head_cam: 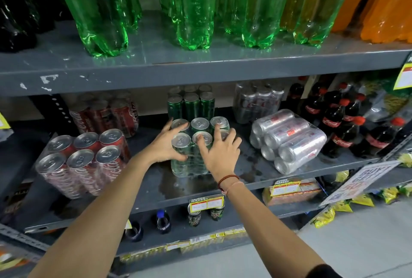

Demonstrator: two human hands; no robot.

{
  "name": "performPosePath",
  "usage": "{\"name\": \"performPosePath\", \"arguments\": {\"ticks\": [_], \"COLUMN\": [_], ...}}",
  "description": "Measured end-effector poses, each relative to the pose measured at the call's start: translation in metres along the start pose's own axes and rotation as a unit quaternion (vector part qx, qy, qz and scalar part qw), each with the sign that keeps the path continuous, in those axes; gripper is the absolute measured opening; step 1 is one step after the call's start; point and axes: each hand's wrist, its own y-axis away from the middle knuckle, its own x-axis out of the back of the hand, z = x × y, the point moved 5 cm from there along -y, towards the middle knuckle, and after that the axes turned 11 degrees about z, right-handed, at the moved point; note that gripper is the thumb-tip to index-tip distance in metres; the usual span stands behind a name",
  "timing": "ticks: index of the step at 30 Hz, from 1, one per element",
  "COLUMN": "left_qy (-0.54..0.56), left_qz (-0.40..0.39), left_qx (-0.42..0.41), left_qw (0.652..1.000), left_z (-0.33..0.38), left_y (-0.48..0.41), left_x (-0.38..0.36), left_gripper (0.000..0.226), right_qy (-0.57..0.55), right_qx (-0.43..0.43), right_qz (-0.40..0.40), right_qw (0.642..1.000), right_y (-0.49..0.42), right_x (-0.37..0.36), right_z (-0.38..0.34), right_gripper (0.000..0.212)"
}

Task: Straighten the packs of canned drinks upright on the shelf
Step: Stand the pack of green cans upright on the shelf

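Observation:
A shrink-wrapped pack of green cans (189, 159) stands upright at the middle of the grey shelf (156, 186). My left hand (166, 144) grips its left side, with the fingers over the can tops. My right hand (219, 152) rests on its right front top, fingers spread over the lids. To the left, a pack of red cola cans (82, 161) stands upright, leaning slightly. To the right, a pack of silver cans (289, 139) lies on its side. More packs stand behind: red (107, 117), green (191, 103) and silver (256, 101).
Small cola bottles (343, 126) crowd the shelf's right end. Large green Sprite bottles (194, 10) and orange bottles fill the shelf above. Price tags (206, 203) hang on the shelf lip, and a promotion sign (361, 181) juts out at the right. Cans and bottles sit below.

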Motion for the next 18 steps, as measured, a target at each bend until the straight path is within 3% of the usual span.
{"name": "performPosePath", "arguments": {"ticks": [4, 7, 11, 15, 18], "left_qy": [0.002, -0.001, -0.061, -0.082, -0.057], "left_qz": [0.005, -0.039, -0.078, -0.063, -0.118], "left_qx": [-0.003, 0.033, 0.080, -0.033, -0.098], "left_qw": [1.000, 0.999, 0.992, 0.994, 0.987], "left_z": [0.000, 0.007, 0.039, 0.123, 0.177], "left_y": [0.004, 0.006, 0.002, -0.022, -0.044], "left_x": [-0.002, -0.001, 0.000, -0.025, -0.078], "left_gripper": [0.100, 0.103, 0.121, 0.120, 0.119], "right_qy": [-0.003, -0.064, -0.149, -0.156, -0.125], "right_qx": [0.009, 0.010, -0.023, -0.095, -0.184], "right_qz": [-0.028, -0.049, 0.038, 0.134, 0.105], "right_qw": [1.000, 0.997, 0.988, 0.974, 0.969], "right_y": [-0.001, -0.006, -0.031, -0.066, -0.082], "right_x": [0.002, 0.013, 0.060, 0.106, 0.115], "right_z": [0.001, 0.011, 0.056, 0.131, 0.188], "right_gripper": [0.077, 0.073, 0.072, 0.076, 0.083]}}
